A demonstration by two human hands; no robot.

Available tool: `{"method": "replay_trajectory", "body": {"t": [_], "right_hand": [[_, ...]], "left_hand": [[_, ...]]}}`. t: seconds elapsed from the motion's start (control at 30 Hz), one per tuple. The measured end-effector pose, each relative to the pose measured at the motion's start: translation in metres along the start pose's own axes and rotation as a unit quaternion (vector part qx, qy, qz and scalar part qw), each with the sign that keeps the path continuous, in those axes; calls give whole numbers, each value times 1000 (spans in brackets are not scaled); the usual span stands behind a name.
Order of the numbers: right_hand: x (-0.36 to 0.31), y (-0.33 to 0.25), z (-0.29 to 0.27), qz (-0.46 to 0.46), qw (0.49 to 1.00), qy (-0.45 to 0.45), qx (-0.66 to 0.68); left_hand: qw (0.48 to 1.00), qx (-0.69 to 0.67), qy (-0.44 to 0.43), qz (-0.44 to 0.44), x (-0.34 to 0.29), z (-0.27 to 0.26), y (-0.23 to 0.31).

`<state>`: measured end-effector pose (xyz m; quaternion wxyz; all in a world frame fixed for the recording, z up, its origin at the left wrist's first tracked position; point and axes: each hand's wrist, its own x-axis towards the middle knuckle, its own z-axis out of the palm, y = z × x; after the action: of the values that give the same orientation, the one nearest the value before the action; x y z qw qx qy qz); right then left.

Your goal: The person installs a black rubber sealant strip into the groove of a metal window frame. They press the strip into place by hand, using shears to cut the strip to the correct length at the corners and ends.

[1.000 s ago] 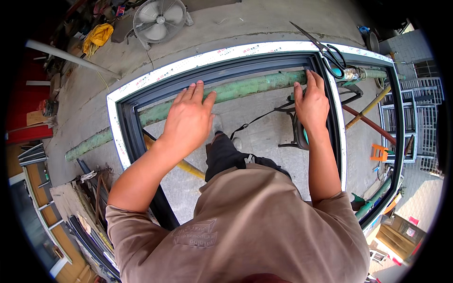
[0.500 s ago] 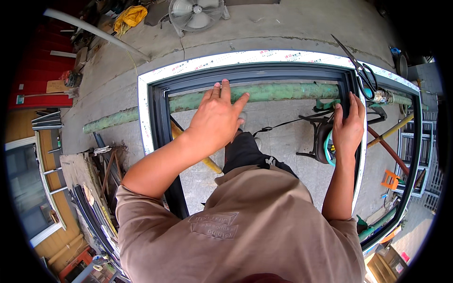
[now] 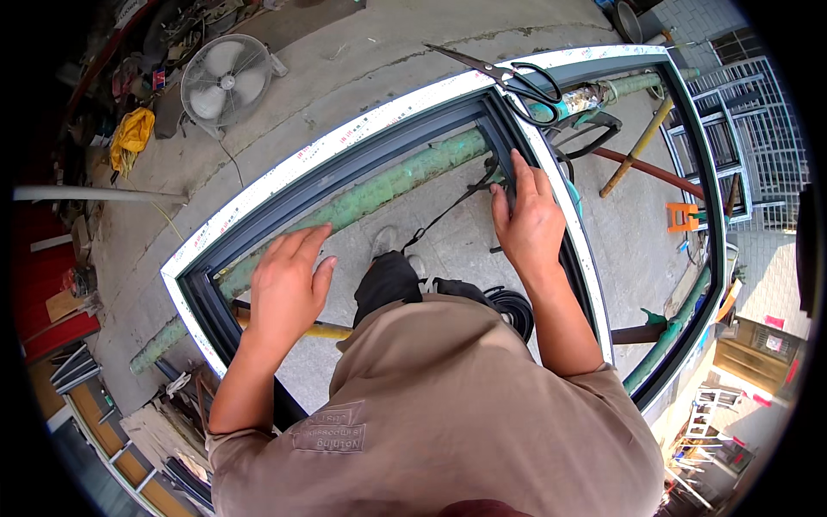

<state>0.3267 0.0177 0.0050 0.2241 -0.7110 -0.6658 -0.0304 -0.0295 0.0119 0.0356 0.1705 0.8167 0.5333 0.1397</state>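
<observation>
A large window frame (image 3: 345, 133) lies before me, dark grey inside with white printed film along its outer faces. My left hand (image 3: 289, 280) hovers above or rests near its left corner, fingers stretched and thumb apart, holding nothing; whether it touches the frame I cannot tell. On the dividing bar (image 3: 558, 185) lies my right hand (image 3: 530, 224), its fingers straight along the bar and its thumb over the inner edge. Black-handled scissors (image 3: 495, 72) lie where that bar meets the far rail. A green pipe (image 3: 388, 188) runs under the frame.
Beyond the frame a floor fan (image 3: 226, 82) stands near a yellow bag (image 3: 133, 140). An orange stool (image 3: 682, 217) and metal grilles (image 3: 767, 129) are at right. Under the frame a black coil (image 3: 512, 312) and a yellow pole (image 3: 637, 146) show.
The view has turned, so the frame appears slanted and the fan farther left. My left hand has shifted from the far rail toward the left corner. My right hand stays at the dividing bar.
</observation>
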Motion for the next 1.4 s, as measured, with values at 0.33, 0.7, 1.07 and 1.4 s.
{"method": "replay_trajectory", "body": {"t": [0.33, 0.7, 1.07, 1.4], "right_hand": [[-60, -2, 41, 153, 968, -86, 178], [-85, 34, 133, 229, 922, -108, 294], [-158, 32, 116, 424, 733, -145, 512], [-104, 10, -51, 351, 928, 11, 124]], "left_hand": [[897, -342, -279, -10, 98, 77, 68], [891, -396, -216, -43, 163, 217, 91], [764, -525, -369, -68, 171, 184, 105], [910, -340, -199, 129, 170, 124, 105]]}}
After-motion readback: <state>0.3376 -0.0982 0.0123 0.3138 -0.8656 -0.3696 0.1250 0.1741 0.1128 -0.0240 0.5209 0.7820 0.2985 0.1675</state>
